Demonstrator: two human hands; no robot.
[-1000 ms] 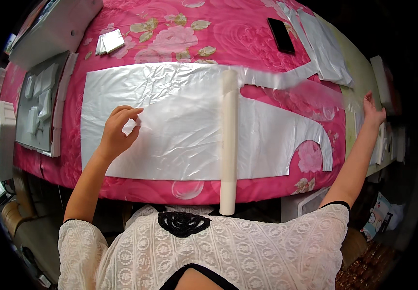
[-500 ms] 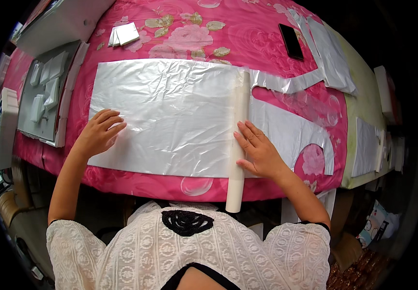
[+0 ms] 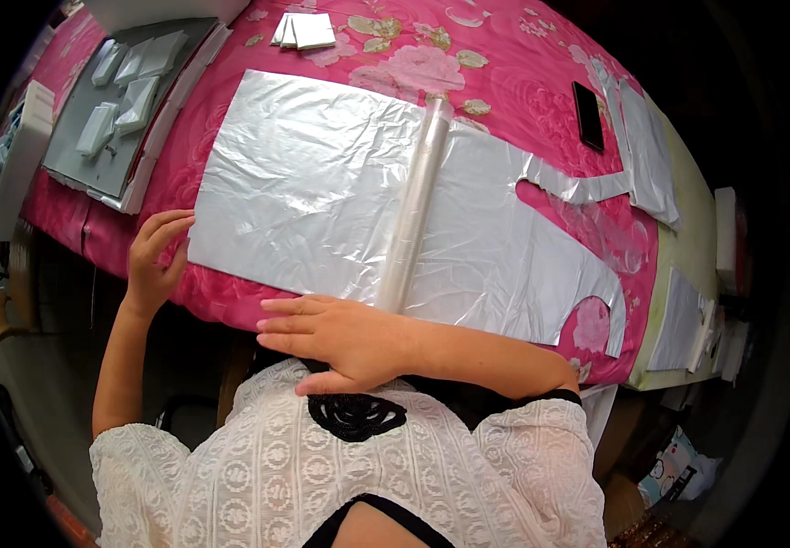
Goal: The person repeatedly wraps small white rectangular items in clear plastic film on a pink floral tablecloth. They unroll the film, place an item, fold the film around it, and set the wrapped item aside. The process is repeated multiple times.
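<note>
A flat white plastic bag [image 3: 313, 173] with cut-out handles at its right end lies slanted on the table. Across its middle rests a long pale tube [image 3: 416, 205], its near end hidden by my right hand and forearm. At the sheet's left edge is my left hand [image 3: 156, 256], fingertips by the plastic and thumb held apart. My right hand [image 3: 340, 340] is stretched out flat over the table's near edge, pointing left, with nothing in it.
A pink flowered cloth [image 3: 514, 82] covers the table. Small folded white packets [image 3: 130, 82] lie on a grey board [image 3: 75, 146] at far left. White squares [image 3: 308, 30] sit at the back. On the right are a black phone [image 3: 587, 116] and more white bags [image 3: 655, 164].
My right hand has left the tube and swung left along the table's near edge. The tube lies further left on the bag. The view has shifted, and my left hand is lower.
</note>
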